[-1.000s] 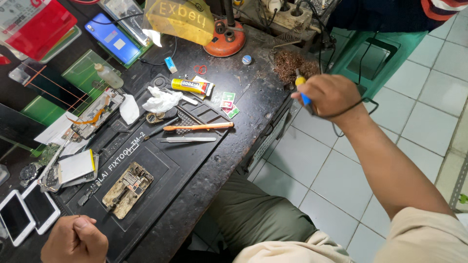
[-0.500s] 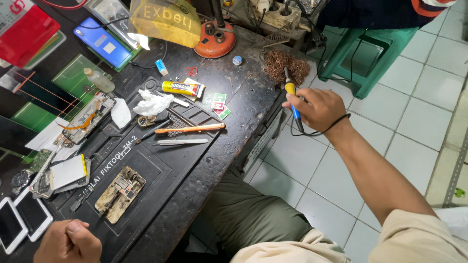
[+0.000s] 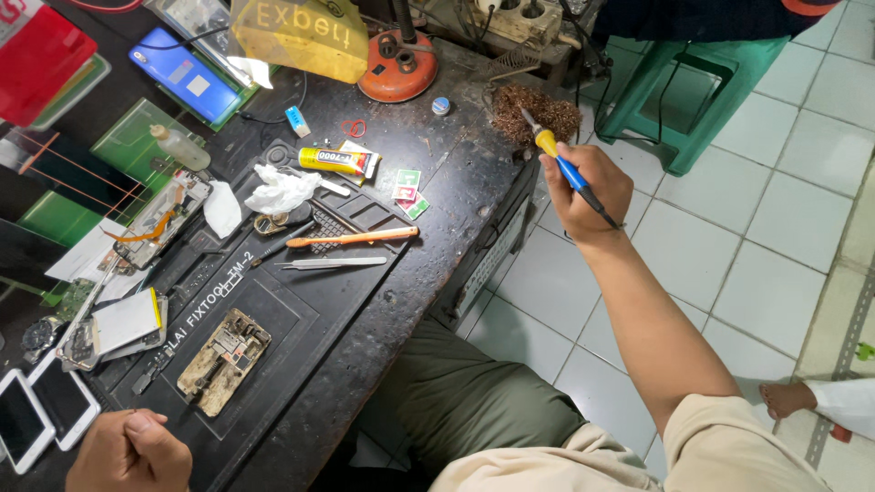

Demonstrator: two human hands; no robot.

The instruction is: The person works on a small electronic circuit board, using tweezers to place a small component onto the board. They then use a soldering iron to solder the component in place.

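Starting at the left edge of the bench, 2 white phones (image 3: 41,421) lie side by side, and just beside them the left hand (image 3: 128,451) rests at the near corner of the black work mat (image 3: 273,310), curled into a loose fist with nothing visibly in it; it has hardly shifted over the last second. Near that fist, on the mat, lies a stripped phone frame (image 3: 223,362), dirty and tan. Further along come a crumpled white tissue (image 3: 281,189), steel tweezers (image 3: 333,263) and an orange-handled tool (image 3: 365,238), lying almost parallel and close together, with a yellow glue tube (image 3: 335,161) above them. An orange round base (image 3: 397,66) stands at the back. Past the bench's right edge sits a brown wad of brass wool (image 3: 538,114), and the right hand (image 3: 583,187), fingers wrapped firmly around a blue-and-yellow soldering iron (image 3: 558,157), has swung in toward it from out over the tiled floor (image 3: 756,237). Its tip now touches or nearly touches the wool, so the iron looks to be getting wiped clean.
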